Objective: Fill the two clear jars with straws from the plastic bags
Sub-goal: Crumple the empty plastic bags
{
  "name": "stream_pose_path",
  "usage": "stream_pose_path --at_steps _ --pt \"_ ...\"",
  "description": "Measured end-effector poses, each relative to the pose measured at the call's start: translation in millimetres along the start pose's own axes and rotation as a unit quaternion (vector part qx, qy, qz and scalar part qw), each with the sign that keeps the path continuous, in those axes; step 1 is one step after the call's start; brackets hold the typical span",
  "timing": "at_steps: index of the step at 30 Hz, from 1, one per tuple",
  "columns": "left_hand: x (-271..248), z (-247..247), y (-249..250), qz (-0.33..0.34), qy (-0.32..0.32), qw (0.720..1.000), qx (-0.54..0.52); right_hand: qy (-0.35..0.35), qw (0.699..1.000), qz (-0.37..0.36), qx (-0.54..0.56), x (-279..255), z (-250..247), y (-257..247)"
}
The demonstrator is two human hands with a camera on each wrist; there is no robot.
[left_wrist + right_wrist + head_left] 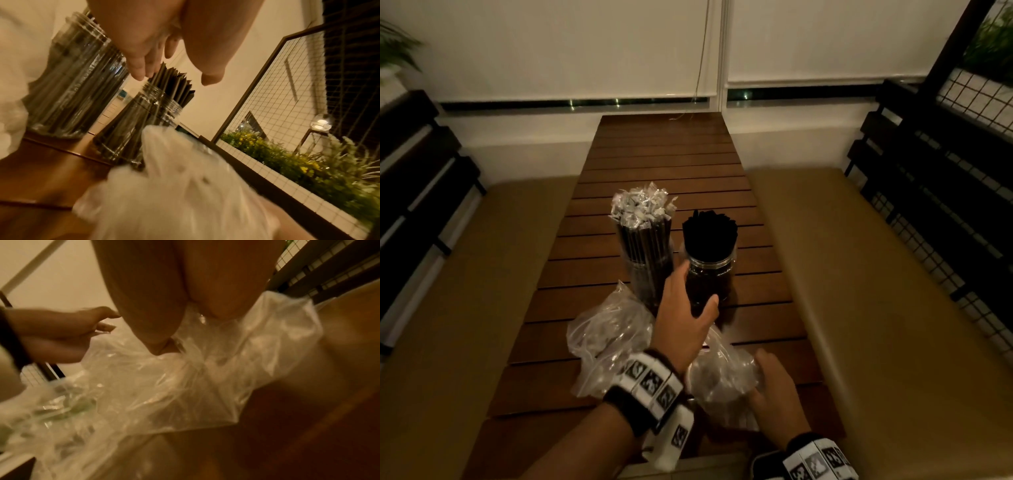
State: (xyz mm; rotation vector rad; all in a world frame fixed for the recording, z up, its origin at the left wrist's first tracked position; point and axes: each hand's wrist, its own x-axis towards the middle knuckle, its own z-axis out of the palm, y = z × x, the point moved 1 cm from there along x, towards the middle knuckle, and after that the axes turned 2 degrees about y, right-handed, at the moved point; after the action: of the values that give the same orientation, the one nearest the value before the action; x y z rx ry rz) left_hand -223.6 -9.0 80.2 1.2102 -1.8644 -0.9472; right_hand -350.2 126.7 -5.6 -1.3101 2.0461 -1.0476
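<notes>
Two clear jars stand mid-table on the slatted wooden table (664, 154). The left jar (645, 260) (78, 91) holds straws in clear wrappers. The right jar (710, 274) (144, 126) is packed with black straws. My left hand (697, 287) (174, 79) reaches to the right jar with fingers and thumb spread, and the left wrist view shows a gap between them and the jar. Two crumpled clear plastic bags lie near me: one bag (609, 329) on the left and another bag (722, 377) (205, 378) under my right hand (763, 370) (185, 331), which pinches its bunched plastic.
Tan cushioned benches flank the table, one on the left (465, 274) and one on the right (893, 274), with dark slatted backrests. A black wire mesh panel (979, 102) with plants behind it stands at the right. A wall with blinds closes the far end.
</notes>
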Motion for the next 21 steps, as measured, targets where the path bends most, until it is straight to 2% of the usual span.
stream_pose_path --at_steps 2,4,6,8,10,12,13,15,17,18,19,21 --pt "-24.7 -3.8 -0.2 0.015 -0.048 0.999 -0.013 0.020 0.998 -0.017 0.064 -0.1 -7.3 -18.1" --pt "-51.5 -3.0 -1.1 0.023 -0.142 0.989 -0.031 0.037 0.992 -0.035 0.111 -1.1 -11.8 -37.3" --pt "-71.9 5.5 -4.2 -0.010 -0.218 0.968 -0.122 0.047 0.982 -0.045 0.176 -2.7 -16.3 -59.3" --pt "-83.4 13.5 -9.2 -0.100 -0.214 0.949 -0.210 0.047 0.968 -0.057 0.238 -4.1 -21.9 -80.4" --pt "-86.9 5.4 -5.1 -0.147 -0.226 0.920 -0.284 0.041 0.955 -0.063 0.287 -7.2 -24.5 -95.9" --pt "-83.5 0.6 1.9 -0.170 -0.195 0.904 -0.341 0.019 0.949 -0.074 0.307 -12.3 -22.5 -109.4" --pt "-84.6 -5.7 7.5 -0.193 -0.200 0.884 -0.377 0.016 0.953 -0.094 0.287 -15.3 -19.4 -113.8" --pt "-88.2 -12.6 6.3 -0.247 -0.212 0.853 -0.408 0.046 0.975 -0.152 0.158 -21.1 -12.2 -122.8" --pt "-84.7 -15.7 0.0 -0.320 -0.202 0.829 -0.412 0.081 0.971 -0.227 0.002 -23.0 -4.5 -128.1" --pt "-84.4 -15.8 -6.3 -0.347 -0.205 0.809 -0.428 0.086 0.964 -0.248 -0.033 -23.6 -1.7 -129.0" --pt "-82.6 -18.1 -10.0 -0.374 -0.198 0.786 -0.451 0.081 0.963 -0.256 -0.037 -23.8 1.2 -127.5" --pt "-85.8 -22.6 -8.2 -0.400 -0.204 0.760 -0.469 0.032 0.968 -0.247 0.016 -24.0 2.8 -121.7"
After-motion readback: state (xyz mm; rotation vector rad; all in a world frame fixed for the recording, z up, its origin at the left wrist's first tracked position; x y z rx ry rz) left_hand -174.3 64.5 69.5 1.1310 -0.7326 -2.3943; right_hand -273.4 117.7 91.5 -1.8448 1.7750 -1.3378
